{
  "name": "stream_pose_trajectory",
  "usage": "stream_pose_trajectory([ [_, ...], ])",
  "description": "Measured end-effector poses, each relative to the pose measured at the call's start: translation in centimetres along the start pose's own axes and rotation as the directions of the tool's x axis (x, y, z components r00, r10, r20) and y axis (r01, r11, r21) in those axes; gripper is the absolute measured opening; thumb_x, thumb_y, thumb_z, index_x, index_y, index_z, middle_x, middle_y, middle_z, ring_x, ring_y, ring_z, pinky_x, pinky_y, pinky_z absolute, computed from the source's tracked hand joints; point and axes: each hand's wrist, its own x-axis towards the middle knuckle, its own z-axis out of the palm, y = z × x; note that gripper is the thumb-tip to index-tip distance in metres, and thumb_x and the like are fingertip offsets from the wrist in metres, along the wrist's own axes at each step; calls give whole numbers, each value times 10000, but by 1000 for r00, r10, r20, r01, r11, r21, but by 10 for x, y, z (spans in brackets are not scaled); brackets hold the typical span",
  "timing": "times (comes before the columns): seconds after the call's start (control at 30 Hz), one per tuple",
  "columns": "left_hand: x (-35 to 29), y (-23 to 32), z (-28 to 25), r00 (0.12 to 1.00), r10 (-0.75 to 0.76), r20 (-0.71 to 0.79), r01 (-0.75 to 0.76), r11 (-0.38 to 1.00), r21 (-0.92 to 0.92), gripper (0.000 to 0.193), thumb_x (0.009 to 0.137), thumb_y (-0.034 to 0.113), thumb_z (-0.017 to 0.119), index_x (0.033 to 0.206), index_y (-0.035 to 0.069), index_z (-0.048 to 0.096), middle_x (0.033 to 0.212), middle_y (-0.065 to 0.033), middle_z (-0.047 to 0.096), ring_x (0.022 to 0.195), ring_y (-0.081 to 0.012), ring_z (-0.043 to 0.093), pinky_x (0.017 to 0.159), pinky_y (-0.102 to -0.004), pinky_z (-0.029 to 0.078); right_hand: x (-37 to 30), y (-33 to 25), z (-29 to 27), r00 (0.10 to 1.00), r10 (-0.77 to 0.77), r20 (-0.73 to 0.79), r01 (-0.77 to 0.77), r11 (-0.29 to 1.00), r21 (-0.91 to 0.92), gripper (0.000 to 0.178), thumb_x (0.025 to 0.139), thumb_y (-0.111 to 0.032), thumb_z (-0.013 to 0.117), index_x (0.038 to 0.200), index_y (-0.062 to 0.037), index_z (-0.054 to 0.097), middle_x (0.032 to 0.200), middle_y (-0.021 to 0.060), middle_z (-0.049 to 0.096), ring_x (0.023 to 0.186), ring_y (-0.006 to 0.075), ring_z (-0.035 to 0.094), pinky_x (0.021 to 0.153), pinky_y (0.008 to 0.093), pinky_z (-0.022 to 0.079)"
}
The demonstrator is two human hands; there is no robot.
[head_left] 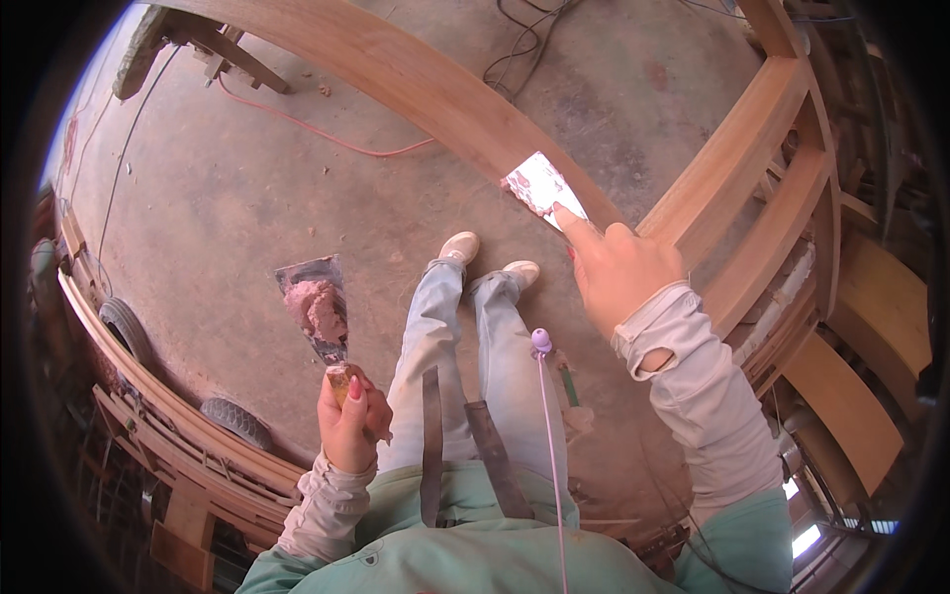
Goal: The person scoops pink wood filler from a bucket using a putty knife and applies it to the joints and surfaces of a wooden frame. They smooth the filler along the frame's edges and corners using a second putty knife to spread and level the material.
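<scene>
- A worn, brownish-grey concrete floor (228, 188) spread beneath the red hose (376, 154), with small scraps scattered over it.
- Dark cables (515, 61) lay to the right of the hose.
- A rough wooden stand (252, 67) stood by the hose's left end.
- Below and left of the hose, two black tires (127, 327) rested near long curved boards (153, 398).
- Well right of and below the hose stood a curved yellowish panel (841, 411).
- Bright light (807, 541) showed beyond that panel, farthest from the hose.
</scene>
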Motion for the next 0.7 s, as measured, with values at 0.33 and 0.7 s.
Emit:
stream_pose_trajectory([
  [0.33,0,-2,4,997,64,30,-61,993,-98,250,970,307,517,968,74,427,553,15,371,456,-94,338,434,-249,300,-28,26,-22,946,-17,323,11,1000,19,360,901,-227,546,1260,-252,532,772,128,628,637,329,633,572,437,499],
  [0.7,-2,8,5,998,58,38,-55,996,-70,222,981,283,496,965,71,432,546,21,348,444,-92,313,432,-243,279,-35,-1,11,983,33,182,-73,973,218,405,924,-235,515,1327,-267,478,772,129,610,670,347,622,589,469,481],
])
